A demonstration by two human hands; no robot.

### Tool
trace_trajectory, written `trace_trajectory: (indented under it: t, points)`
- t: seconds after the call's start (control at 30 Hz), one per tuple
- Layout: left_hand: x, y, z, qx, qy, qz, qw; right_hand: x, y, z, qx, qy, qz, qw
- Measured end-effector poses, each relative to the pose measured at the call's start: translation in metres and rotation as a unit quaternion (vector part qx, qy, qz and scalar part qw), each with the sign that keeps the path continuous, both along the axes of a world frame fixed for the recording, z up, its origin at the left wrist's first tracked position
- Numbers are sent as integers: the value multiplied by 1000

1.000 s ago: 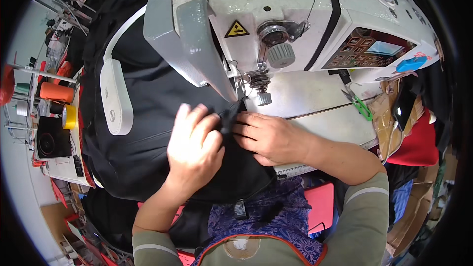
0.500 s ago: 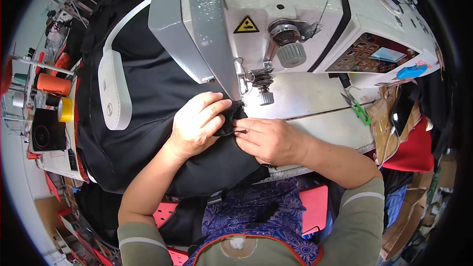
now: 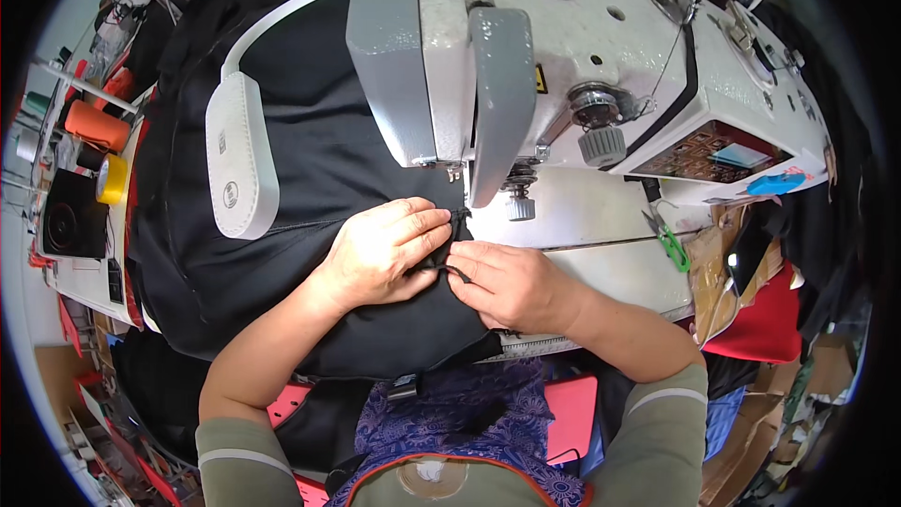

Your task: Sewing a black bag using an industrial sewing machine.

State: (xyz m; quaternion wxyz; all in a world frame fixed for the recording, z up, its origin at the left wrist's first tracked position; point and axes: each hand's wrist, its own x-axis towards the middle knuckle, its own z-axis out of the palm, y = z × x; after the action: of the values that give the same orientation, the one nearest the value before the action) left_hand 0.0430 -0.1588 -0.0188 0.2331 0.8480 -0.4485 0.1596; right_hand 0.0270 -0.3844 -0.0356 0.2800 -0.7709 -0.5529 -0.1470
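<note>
Black fabric (image 3: 310, 155) spreads over the sewing machine's bed and falls toward my lap. My left hand (image 3: 387, 249) lies over its right edge, fingers closed on the cloth. Close beside it, my right hand (image 3: 511, 284) pinches the same edge, with a short narrow black strip (image 3: 457, 273) sticking out between the two hands. Just beyond my fingertips stands the white and grey sewing machine (image 3: 441, 56). Its needle area is partly hidden behind the grey guard (image 3: 499, 103). My fingers cover the exact fold of the cloth.
A white lamp (image 3: 242, 155) on a bent neck hangs over the fabric at left. Green-handled thread snips (image 3: 671, 246) lie on the bed at right, near brown cardboard (image 3: 721, 268) and red cloth (image 3: 765, 319). Yellow tape (image 3: 111, 178) and an orange thread cone (image 3: 97, 125) stand far left.
The view has shifted, so the machine appears farther right. Both hands keep hold of the fabric edge and now appear slightly farther from the needle area, toward me.
</note>
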Motion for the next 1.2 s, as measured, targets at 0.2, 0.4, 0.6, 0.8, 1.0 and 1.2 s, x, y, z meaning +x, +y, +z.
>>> trace_trajectory:
  t: [0.2, 0.4, 0.6, 0.8, 1.0, 1.2]
  points:
    - [8, 0, 1, 2, -9, -1, 1000, 5, 1, 5, -8, 8, -20, 1000]
    - [16, -3, 1, 14, -34, 8, 999, 11, 0, 0, -11, -1, -42, 999]
    - [17, -3, -5, 1, -51, 4, 999, 11, 0, 3, -19, 14, -35, 999]
    - [26, -3, -3, 2, -33, -10, 999, 14, -2, 0, -16, 33, -60, 998]
    - [28, -4, -2, 0, -18, -8, 1000, 18, -3, 3, -15, 38, -49, 998]
    - [28, 0, 3, 9, 39, 14, 999, 22, -3, 6, -40, 94, -67, 993]
